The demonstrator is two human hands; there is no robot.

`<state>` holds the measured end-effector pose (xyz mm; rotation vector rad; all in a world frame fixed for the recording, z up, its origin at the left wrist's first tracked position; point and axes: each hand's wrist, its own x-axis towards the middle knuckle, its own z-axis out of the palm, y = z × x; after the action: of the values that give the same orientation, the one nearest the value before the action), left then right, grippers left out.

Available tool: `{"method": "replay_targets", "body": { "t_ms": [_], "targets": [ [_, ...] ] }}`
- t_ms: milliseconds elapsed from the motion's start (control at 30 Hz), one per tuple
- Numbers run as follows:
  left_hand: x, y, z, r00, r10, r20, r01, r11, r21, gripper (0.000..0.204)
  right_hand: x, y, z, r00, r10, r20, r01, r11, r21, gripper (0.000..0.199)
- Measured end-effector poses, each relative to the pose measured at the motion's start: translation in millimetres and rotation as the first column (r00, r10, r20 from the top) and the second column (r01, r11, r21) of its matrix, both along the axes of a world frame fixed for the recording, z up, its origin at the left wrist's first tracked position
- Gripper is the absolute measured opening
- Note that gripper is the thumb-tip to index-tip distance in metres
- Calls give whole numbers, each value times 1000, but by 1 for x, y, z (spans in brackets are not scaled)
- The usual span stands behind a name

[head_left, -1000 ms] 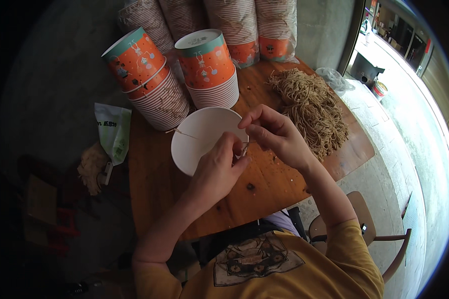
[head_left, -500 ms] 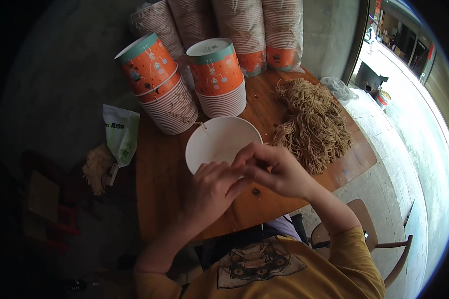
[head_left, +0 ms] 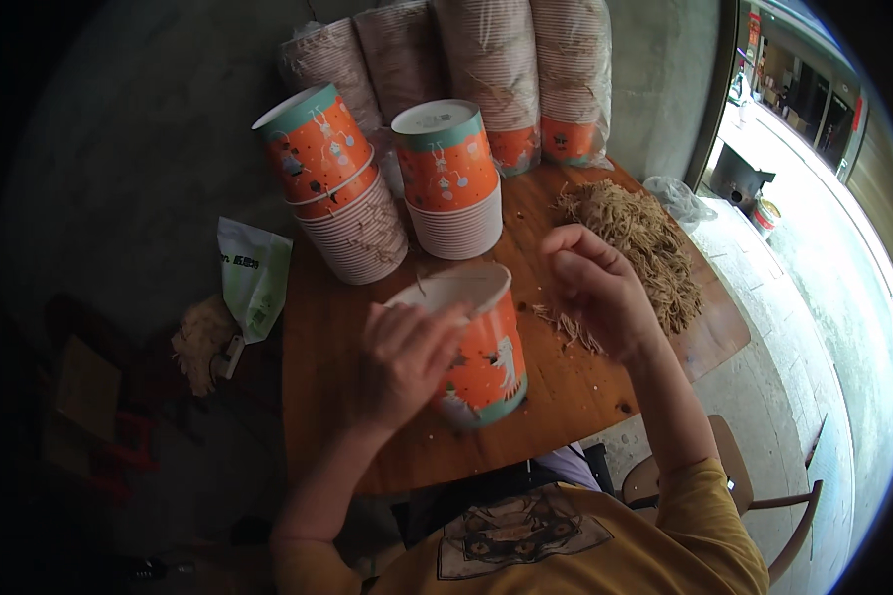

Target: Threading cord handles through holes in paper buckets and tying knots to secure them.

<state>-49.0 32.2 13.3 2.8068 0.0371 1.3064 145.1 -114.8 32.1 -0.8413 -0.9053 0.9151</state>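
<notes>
An orange printed paper bucket [head_left: 496, 349] with a white inside and a green base band stands tilted on the table in front of me. A thin string [head_left: 456, 279] lies across its mouth. My left hand [head_left: 407, 357] is at the bucket's near left side, blurred, so its grip on the rim is unclear. To the right, my right hand [head_left: 605, 297] is raised with its fingers curled and pinched together; anything between them is too small to make out. Right behind it lies a heap of tan twisted paper cords [head_left: 655, 258], with a few loose strands by the wrist.
Two upside-down stacks of buckets, a left one [head_left: 352, 238] and a right one [head_left: 456, 218], stand behind. Bagged bucket stacks [head_left: 486, 69] line the wall. A white-green bag [head_left: 253, 278] hangs off the table's left. A wooden chair [head_left: 729, 456] stands at right.
My hands have parted; the right has moved right and up toward the cords. The bucket has tipped so its printed side faces me. The view has shifted slightly.
</notes>
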Motion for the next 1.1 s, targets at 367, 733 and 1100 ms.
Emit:
{"method": "replay_targets", "body": {
  "t_ms": [367, 733, 1100],
  "targets": [
    [-5, 174, 130, 933, -103, 344, 358, 352, -865, 18, -22, 89, 35, 810, -251, 530, 29, 920, 392, 55],
    [25, 207, 164, 861, -270, 431, 357, 925, -132, 108, 27, 260, 158, 914, -378, 148, 304, 880, 365, 47],
    [24, 276, 125, 956, 51, 289, 145, 775, -616, 128, 34, 292, 129, 650, -311, 694, 227, 950, 213, 68]
  ]
}}
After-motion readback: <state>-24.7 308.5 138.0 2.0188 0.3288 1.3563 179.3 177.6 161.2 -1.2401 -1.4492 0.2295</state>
